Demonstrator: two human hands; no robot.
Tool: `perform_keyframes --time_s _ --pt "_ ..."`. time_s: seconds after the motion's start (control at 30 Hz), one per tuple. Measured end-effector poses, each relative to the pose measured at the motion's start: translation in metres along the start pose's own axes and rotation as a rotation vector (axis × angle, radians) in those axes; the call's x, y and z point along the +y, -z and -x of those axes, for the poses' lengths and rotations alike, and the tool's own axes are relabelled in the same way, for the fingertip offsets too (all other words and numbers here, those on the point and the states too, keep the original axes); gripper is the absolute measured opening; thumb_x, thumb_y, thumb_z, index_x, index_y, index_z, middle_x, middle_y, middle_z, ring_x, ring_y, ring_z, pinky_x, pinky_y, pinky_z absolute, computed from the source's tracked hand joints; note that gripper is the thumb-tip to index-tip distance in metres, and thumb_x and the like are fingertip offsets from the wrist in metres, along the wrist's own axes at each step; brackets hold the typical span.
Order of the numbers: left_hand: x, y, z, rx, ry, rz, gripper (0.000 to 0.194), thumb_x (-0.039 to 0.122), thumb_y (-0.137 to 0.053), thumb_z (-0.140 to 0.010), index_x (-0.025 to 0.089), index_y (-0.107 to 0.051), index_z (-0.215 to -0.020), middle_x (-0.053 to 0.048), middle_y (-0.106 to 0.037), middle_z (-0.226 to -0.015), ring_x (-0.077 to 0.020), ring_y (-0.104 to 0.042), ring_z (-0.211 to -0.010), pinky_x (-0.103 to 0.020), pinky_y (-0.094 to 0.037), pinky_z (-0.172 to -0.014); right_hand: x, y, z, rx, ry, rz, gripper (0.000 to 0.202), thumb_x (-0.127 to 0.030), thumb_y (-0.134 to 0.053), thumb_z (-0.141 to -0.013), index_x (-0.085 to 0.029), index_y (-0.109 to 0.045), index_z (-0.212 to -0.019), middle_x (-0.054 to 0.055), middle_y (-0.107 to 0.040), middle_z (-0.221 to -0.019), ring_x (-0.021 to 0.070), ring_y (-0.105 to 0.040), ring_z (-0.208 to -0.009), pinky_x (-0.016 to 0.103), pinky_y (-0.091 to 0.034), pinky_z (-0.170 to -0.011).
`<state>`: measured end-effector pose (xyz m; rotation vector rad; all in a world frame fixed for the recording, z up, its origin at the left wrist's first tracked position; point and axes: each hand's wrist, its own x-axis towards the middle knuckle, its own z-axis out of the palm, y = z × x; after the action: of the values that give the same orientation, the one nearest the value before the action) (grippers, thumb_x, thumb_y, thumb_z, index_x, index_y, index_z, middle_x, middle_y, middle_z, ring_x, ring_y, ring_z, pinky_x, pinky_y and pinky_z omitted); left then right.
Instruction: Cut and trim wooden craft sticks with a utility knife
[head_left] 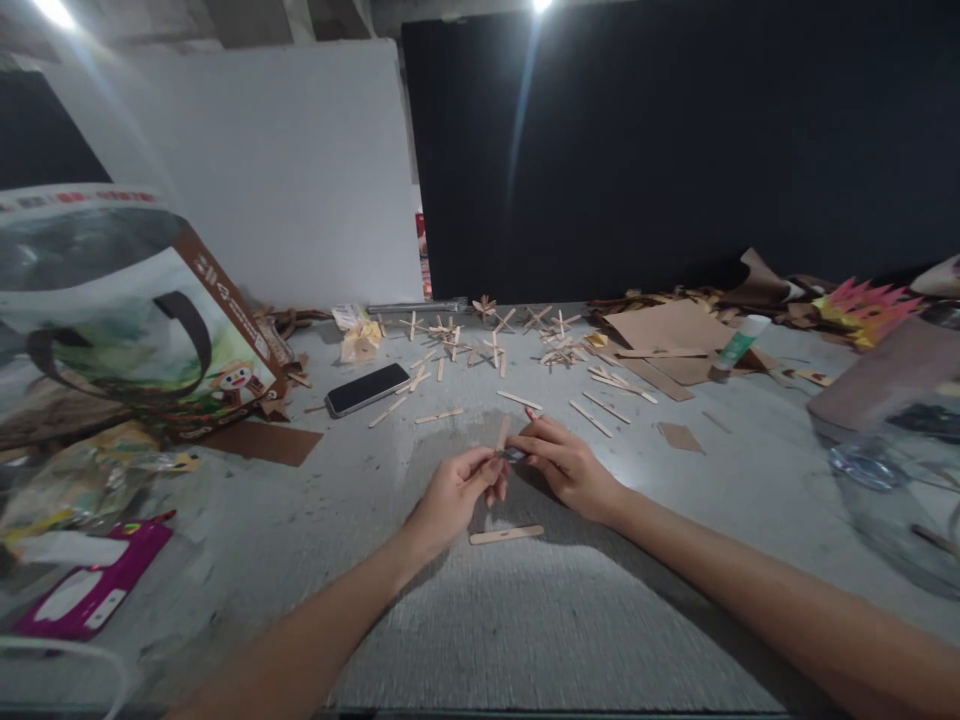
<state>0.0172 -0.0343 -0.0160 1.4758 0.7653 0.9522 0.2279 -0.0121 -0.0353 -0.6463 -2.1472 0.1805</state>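
Over the middle of the table, my left hand pinches a craft stick that points up and away from me. My right hand meets it from the other side, its fingers closed around a small dark, shiny object pressed near the stick's lower end. Its kind is too small and covered to tell. A bit of red shows by the right fingertips. Just below my hands, another craft stick with a small mark at its middle lies flat. Several loose craft sticks lie beyond my hands.
Crossed craft-stick pieces spread across the back. A phone lies left of them. Cardboard sheets and a glue stick are at back right. A printed bag and purple case sit left; a clear container stands right.
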Motion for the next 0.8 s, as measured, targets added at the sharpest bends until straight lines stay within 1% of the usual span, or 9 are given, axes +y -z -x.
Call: perform_keyframes --time_s 0.07,0.2,0.27,0.47,0.57,0.7,0.8 --pt "-0.0012 0.0006 -0.0003 0.003 0.0 -0.005 0.051 0.068 -0.064 -0.089 0.018 -0.063 -0.079 0.0 -0.058 -0.067 -0.0137 -0.05 -0.062 -0.027 -0.038 -0.06 -0.0001 -0.0002 -0.0003 0.001 0.002 -0.002 0.038 -0.029 -0.038 -0.11 -0.025 -0.067 -0.134 0.009 -0.064 -0.094 0.0239 -0.059 -0.088 0.05 -0.051 -0.094" --pt "-0.0035 -0.0001 -0.0019 0.01 -0.007 -0.034 0.05 0.066 -0.063 -0.09 0.018 -0.061 -0.076 0.001 -0.056 -0.065 -0.0127 -0.046 -0.06 -0.027 -0.035 -0.059 -0.001 -0.0013 -0.001 -0.017 0.002 -0.019 0.037 -0.028 -0.039 -0.11 -0.024 -0.066 -0.134 0.01 -0.065 -0.097 0.0232 -0.06 -0.09 0.043 -0.054 -0.088" --pt "-0.0034 -0.0009 -0.0019 0.015 -0.002 -0.036 0.049 0.066 -0.063 -0.09 0.018 -0.061 -0.077 0.001 -0.054 -0.064 -0.0126 -0.045 -0.059 -0.027 -0.034 -0.059 -0.0012 -0.0013 -0.0011 -0.021 0.003 -0.022 0.037 -0.028 -0.039 -0.11 -0.024 -0.066 -0.134 0.009 -0.064 -0.097 0.023 -0.061 -0.091 0.043 -0.054 -0.087" --pt "-0.0006 -0.0013 0.0013 0.027 -0.004 0.005 0.05 0.067 -0.062 -0.09 0.018 -0.062 -0.082 0.002 -0.053 -0.063 -0.013 -0.046 -0.06 -0.027 -0.034 -0.06 0.0003 0.0004 -0.0005 -0.01 -0.005 -0.01 0.037 -0.028 -0.039 -0.11 -0.024 -0.066 -0.135 0.009 -0.064 -0.096 0.0231 -0.06 -0.09 0.047 -0.053 -0.092" --pt "-0.0021 -0.0011 0.0007 0.026 0.007 0.013 0.05 0.067 -0.063 -0.089 0.017 -0.063 -0.083 0.002 -0.054 -0.064 -0.0127 -0.045 -0.06 -0.027 -0.033 -0.06 0.0001 -0.0004 -0.0004 -0.014 -0.006 0.0 0.037 -0.027 -0.039 -0.109 -0.026 -0.065 -0.136 0.009 -0.065 -0.095 0.0235 -0.061 -0.09 0.048 -0.054 -0.091" --pt "-0.005 -0.0017 -0.0013 0.021 0.016 0.021 0.052 0.068 -0.066 -0.086 0.017 -0.063 -0.08 0.002 -0.052 -0.063 -0.0125 -0.045 -0.061 -0.027 -0.033 -0.06 -0.0007 -0.0025 -0.0006 -0.001 0.029 -0.003 0.04 -0.024 -0.04 -0.108 -0.027 -0.062 -0.141 0.009 -0.065 -0.097 0.0233 -0.061 -0.089 0.047 -0.055 -0.089" --pt "-0.0036 -0.0023 -0.0008 0.019 0.013 0.021 0.051 0.068 -0.065 -0.087 0.017 -0.064 -0.08 0.002 -0.053 -0.063 -0.0128 -0.046 -0.061 -0.027 -0.033 -0.06 0.0003 -0.002 -0.0004 -0.006 0.019 0.004 0.04 -0.026 -0.041 -0.108 -0.027 -0.063 -0.142 0.009 -0.064 -0.096 0.0237 -0.06 -0.089 0.049 -0.055 -0.092"
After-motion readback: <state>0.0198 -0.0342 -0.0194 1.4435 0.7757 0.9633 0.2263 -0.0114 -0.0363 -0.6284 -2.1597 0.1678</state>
